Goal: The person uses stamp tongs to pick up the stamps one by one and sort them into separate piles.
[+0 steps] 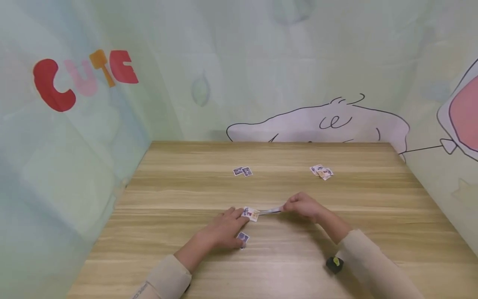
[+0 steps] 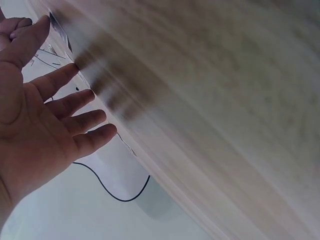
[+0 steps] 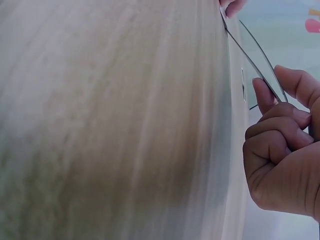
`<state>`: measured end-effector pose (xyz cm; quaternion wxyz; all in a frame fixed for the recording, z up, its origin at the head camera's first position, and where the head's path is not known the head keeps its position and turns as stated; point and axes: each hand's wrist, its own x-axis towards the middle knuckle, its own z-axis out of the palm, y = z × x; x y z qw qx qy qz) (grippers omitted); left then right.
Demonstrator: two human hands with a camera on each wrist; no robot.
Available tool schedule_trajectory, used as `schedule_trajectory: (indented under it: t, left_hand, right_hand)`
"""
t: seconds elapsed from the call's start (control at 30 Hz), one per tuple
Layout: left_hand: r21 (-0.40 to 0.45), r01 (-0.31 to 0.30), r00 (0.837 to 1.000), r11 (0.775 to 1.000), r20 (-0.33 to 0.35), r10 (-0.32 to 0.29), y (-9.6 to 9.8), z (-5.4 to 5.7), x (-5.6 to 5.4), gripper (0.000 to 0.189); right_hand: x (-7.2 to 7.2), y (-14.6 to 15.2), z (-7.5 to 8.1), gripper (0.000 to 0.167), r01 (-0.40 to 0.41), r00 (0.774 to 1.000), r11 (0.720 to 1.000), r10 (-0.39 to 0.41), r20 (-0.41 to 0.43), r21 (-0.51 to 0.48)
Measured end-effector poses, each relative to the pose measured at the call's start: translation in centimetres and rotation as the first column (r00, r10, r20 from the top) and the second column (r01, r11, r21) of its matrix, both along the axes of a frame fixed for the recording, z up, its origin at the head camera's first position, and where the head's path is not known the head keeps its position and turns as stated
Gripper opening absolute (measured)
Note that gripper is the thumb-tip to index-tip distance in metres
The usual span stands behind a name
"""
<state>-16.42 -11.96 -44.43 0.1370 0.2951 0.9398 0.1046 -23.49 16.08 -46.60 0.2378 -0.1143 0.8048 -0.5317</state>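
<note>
My right hand (image 1: 303, 205) pinches a pair of metal tweezers (image 1: 271, 211) between thumb and fingers, the other fingers curled in toward the palm. The tweezers' tips point left and reach the edge of a light picture card (image 1: 252, 214); whether they grip it I cannot tell. My left hand (image 1: 225, 229) lies palm down with fingers spread and fairly straight, fingertips at the light card. Its thumb rests on the lower part of a dark card (image 1: 243, 237). In the right wrist view, the tweezers (image 3: 255, 65) show two thin arms spreading apart toward the hand.
Two dark cards (image 1: 242, 171) overlap at the back middle of the wooden table (image 1: 179, 182). Farther right lies a loose pile of light cards (image 1: 322, 171). A small black object (image 1: 334, 264) with a yellow-green patch is beside the right cuff. Printed fabric walls border the table.
</note>
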Motion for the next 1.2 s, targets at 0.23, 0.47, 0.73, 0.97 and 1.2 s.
schedule_trajectory:
  t: [0.23,0.47,0.73,0.97,1.2]
  left_hand:
    - [-0.004,0.017,0.999,1.000,-0.038,-0.017,0.3,0.0,-0.1,0.066]
    - [0.004,0.023,0.999,1.000,-0.040,-0.023,0.3,0.2,-0.1,0.065]
    - [0.007,0.027,0.999,1.000,-0.043,-0.027,0.2,-0.2,-0.2,0.065]
    - [0.010,0.023,0.999,1.000,-0.033,-0.022,0.2,-0.2,-0.2,0.066]
    - [0.008,0.029,0.999,1.000,-0.028,-0.028,0.2,0.0,-0.1,0.066]
  right_hand:
    - [0.0,0.0,0.0,0.025,0.001,1.000,1.000,-0.001,-0.001,-0.003]
    - [0.1,-0.6,-0.3,0.018,-0.002,0.998,1.000,0.001,-0.061,-0.026]
    - [0.2,-0.9,-0.5,0.016,0.022,0.993,1.000,-0.024,-0.113,-0.012]
    - [1.3,-1.5,1.3,0.014,0.034,0.992,0.998,-0.040,-0.117,-0.047]
    - [2.0,-1.8,2.1,0.014,0.035,0.988,0.999,-0.040,-0.147,-0.038]
